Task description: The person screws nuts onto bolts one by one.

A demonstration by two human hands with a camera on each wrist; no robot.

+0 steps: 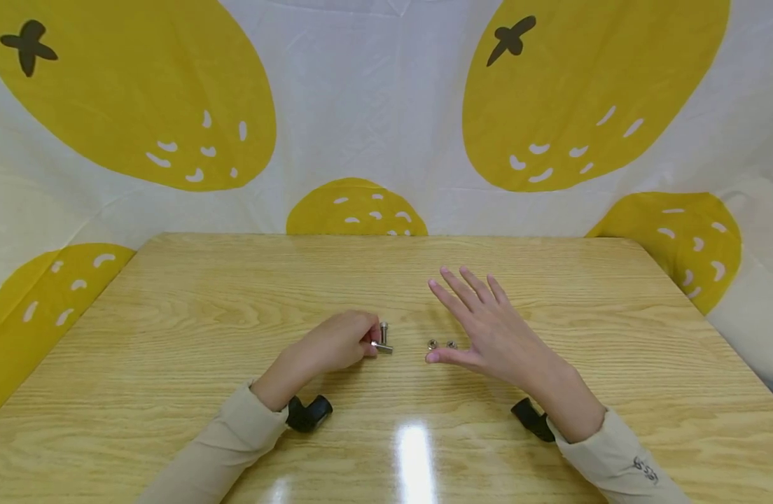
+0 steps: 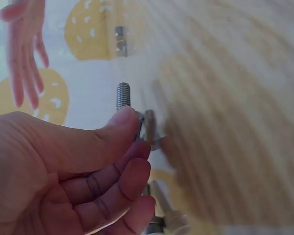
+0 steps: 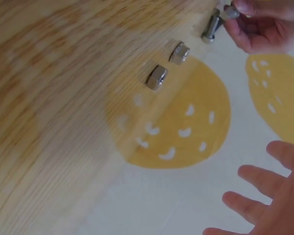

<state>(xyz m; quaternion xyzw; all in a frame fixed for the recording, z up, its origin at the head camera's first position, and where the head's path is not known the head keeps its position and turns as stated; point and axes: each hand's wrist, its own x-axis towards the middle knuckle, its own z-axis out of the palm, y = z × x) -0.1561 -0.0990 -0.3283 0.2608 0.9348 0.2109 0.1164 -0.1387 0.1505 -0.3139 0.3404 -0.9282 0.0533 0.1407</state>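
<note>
My left hand (image 1: 345,341) pinches a metal bolt (image 1: 383,347) between thumb and fingertips, low over the table. Its threaded shank (image 2: 123,94) juts out past the thumb in the left wrist view; its other end is hidden by the fingers. Close beside those fingertips is a second bolt (image 1: 384,331), whose head (image 3: 208,37) shows in the right wrist view. To the right, two hex nuts (image 3: 157,77) sit side by side on the wood. Nearest to them is my right hand (image 1: 487,329), fingers straight and spread, nothing held, its thumb just in front of the nuts.
A glossy wooden table (image 1: 204,280) spans the view and mirrors the light. Behind it hangs a white cloth (image 1: 367,91) printed with large yellow fruit. Black wrist cameras (image 1: 309,414) jut from both cuffs over the tabletop.
</note>
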